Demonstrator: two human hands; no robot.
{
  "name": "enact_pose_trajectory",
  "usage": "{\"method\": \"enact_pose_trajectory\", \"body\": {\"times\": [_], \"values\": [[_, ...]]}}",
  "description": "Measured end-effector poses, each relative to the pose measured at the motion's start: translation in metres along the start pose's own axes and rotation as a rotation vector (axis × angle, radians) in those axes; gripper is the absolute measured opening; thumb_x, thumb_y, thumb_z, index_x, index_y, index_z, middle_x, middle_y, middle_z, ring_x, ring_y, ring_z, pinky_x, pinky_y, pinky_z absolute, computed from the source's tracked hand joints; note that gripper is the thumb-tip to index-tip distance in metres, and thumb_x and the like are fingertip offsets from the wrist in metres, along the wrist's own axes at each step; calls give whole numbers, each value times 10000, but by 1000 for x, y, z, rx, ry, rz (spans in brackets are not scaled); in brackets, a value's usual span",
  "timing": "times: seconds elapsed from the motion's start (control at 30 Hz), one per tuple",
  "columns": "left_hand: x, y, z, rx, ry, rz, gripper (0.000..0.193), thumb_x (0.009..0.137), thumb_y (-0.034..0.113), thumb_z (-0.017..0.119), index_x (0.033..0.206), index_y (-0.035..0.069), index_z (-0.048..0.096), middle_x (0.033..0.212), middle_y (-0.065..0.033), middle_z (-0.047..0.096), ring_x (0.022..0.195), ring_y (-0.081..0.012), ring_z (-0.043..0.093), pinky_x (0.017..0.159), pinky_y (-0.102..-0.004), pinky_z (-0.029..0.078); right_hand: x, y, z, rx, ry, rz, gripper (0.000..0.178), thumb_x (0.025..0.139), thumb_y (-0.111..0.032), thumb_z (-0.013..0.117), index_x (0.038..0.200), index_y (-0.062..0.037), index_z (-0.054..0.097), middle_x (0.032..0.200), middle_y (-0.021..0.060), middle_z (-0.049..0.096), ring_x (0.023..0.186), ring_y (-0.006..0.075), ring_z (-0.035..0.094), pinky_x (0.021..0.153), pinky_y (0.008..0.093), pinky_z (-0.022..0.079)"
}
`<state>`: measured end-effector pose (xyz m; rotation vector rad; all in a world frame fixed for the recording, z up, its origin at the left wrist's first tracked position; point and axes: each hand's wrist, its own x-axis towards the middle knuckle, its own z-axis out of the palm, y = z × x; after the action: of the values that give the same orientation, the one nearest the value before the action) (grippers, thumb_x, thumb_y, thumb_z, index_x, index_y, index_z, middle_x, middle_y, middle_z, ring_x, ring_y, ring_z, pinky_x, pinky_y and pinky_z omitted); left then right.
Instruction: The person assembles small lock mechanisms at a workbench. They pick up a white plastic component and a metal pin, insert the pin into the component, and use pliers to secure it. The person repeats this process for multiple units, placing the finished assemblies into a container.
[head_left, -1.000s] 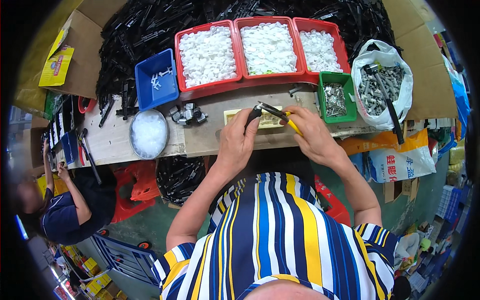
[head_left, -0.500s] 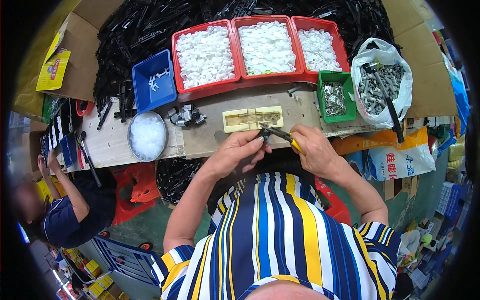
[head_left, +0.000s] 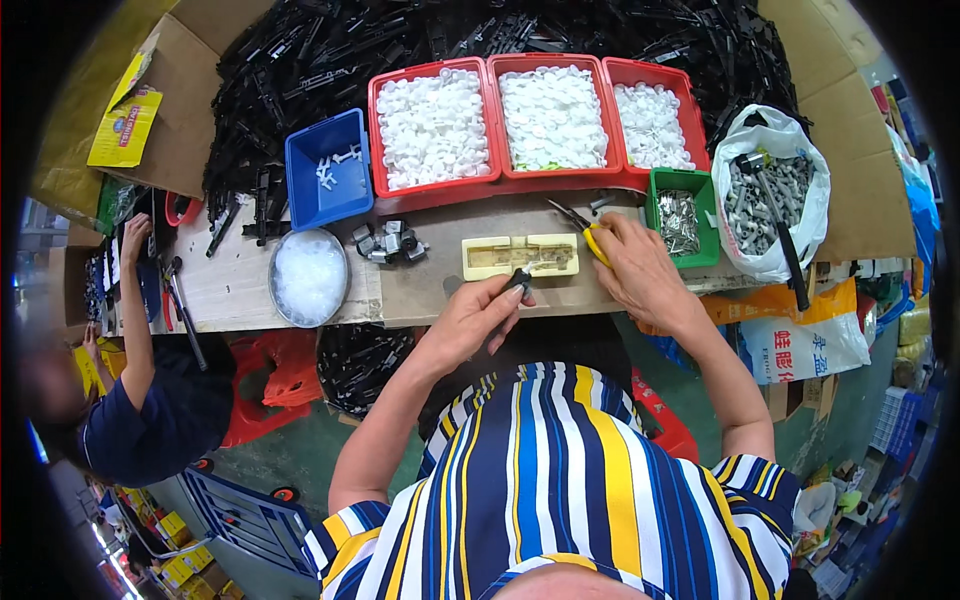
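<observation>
A small black part is pinched in the left hand fingers at frame centre, below the cream jig. Yellow-handled pliers are gripped, apparently, by the right hand. Fitting seems unfinished.

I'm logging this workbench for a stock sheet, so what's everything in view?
red trays: three, holding white caps, bench back
blue tray: one, few white bits, left of the red
green tray: one, metal bits, right
white bag: one, grey parts, far right
round bowl: one, clear-white bits, bench left
cream block: one, centre
black parts: heap, behind the trays
co-worker: one, far left
left hand: small black piece in its grip
right hand: yellow-handled pliers
</observation>
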<state>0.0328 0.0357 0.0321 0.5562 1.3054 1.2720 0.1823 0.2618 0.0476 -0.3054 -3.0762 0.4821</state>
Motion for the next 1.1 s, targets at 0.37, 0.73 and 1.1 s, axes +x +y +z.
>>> {"method": "enact_pose_trajectory", "body": {"times": [0.37,0.73,1.1], "values": [[-18,0,-7,155,83,-75,329,1057,292,467,1082,-4,607,709,5,500,578,-62,464,537,-217,392,178,120,-58,-146,454,-148,139,834,-41,615,950,-39,691,987,153,635,947,344,629,833,450,516],[-57,-21,-27,127,200,-131,289,1033,279,521,1046,10,625,674,20,508,548,-65,479,511,-238,398,332,122,-34,-117,36,-409,306,756,115,623,1042,18,673,1019,167,593,1024,367,579,946,428,479],[-168,-253,-116,343,977,-327,271,936,218,645,1053,-25,654,813,-56,648,681,-111,603,600,-306,504,351,168,-37,-220,40,-507,276,848,76,599,1120,26,603,1287,171,556,1178,343,570,1000,360,459]]}}
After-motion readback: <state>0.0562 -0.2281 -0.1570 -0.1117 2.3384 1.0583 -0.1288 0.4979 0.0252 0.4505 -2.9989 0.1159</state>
